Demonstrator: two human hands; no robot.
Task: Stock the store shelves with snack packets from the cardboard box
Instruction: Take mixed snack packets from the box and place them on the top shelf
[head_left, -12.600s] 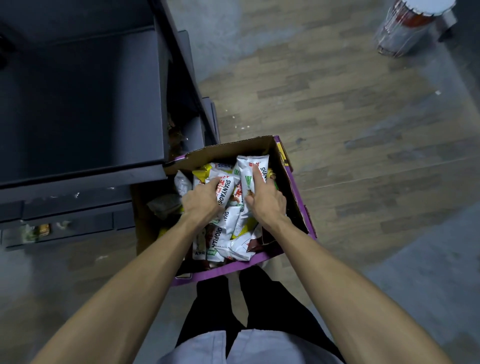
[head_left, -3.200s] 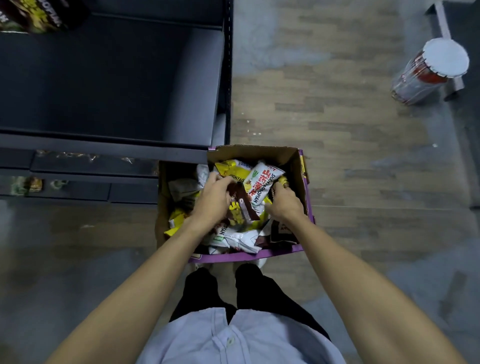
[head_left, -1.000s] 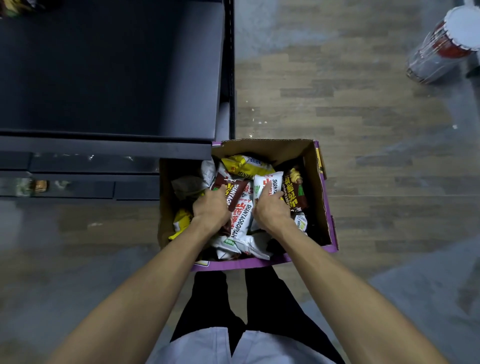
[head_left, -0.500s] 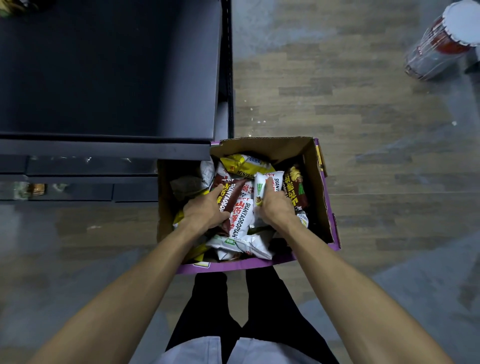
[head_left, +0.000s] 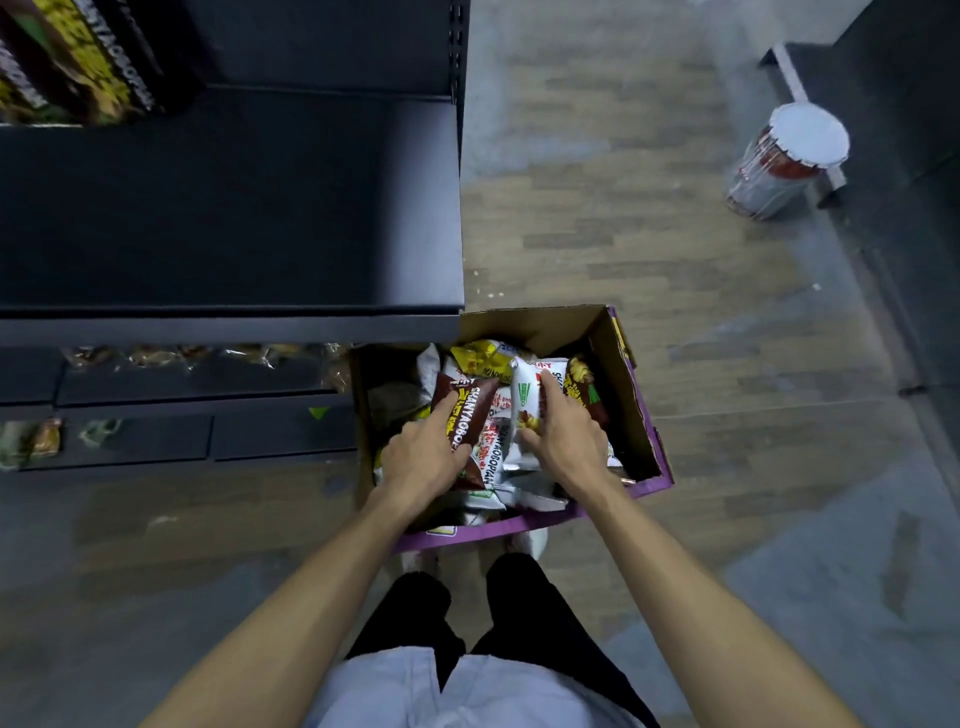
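The wood-patterned floor (head_left: 649, 234) fills most of the view, with grey worn patches. At the left stands a dark shelf (head_left: 234, 208), its broad upper board bare where it shows. A few dark bags with yellow lettering (head_left: 78, 57) stand at its top left corner. Small wrapped goods (head_left: 156, 356) lie along the lower boards.

A cardboard box (head_left: 628, 415) with a purple outer face sits on the floor just beside the shelf's right end, in front of the person's feet. It is open and heaped with snack packets (head_left: 480, 358) in yellow, white and brown. A red and white tin (head_left: 784, 161) with a pale lid stands well apart at the upper right.

Both bare arms reach down into the box. The left hand (head_left: 423, 460) grips a brown packet (head_left: 462, 410) with yellow lettering. Its index finger lies along the packet's left edge and the thumb presses on the front. The right hand (head_left: 563, 441) holds a white packet (head_left: 524, 395) just beside the brown one. Its index finger is stretched up over the face and the thumb is curled against the lower left edge. Both packets rest on the heap inside the box.
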